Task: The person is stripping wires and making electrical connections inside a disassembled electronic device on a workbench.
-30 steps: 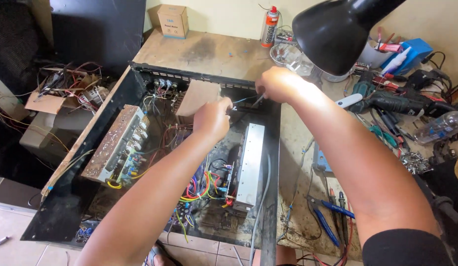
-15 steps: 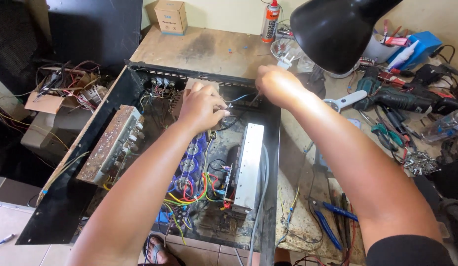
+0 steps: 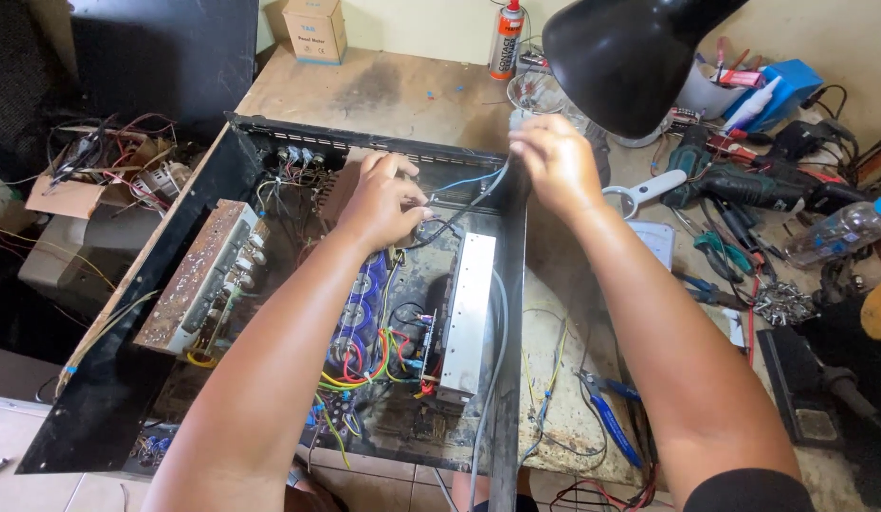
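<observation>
Big open black amplifier chassis (image 3: 108, 398) sits on the cluttered wooden surface (image 3: 383, 90), black lamp shade (image 3: 630, 57) hanging over it. Left hand (image 3: 379, 204) is inside near the back wall, fingers pinched on a thin dark wire (image 3: 450, 216); right hand (image 3: 554, 161) is at the chassis's right rim, clenched on the blue wire (image 3: 469, 180) end

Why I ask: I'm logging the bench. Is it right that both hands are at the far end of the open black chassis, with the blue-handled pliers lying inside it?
Not quite. The left hand and right hand are at the far end of the open black chassis, but the blue-handled pliers lie outside it, on the bench to its right. The head view shows this.
</observation>
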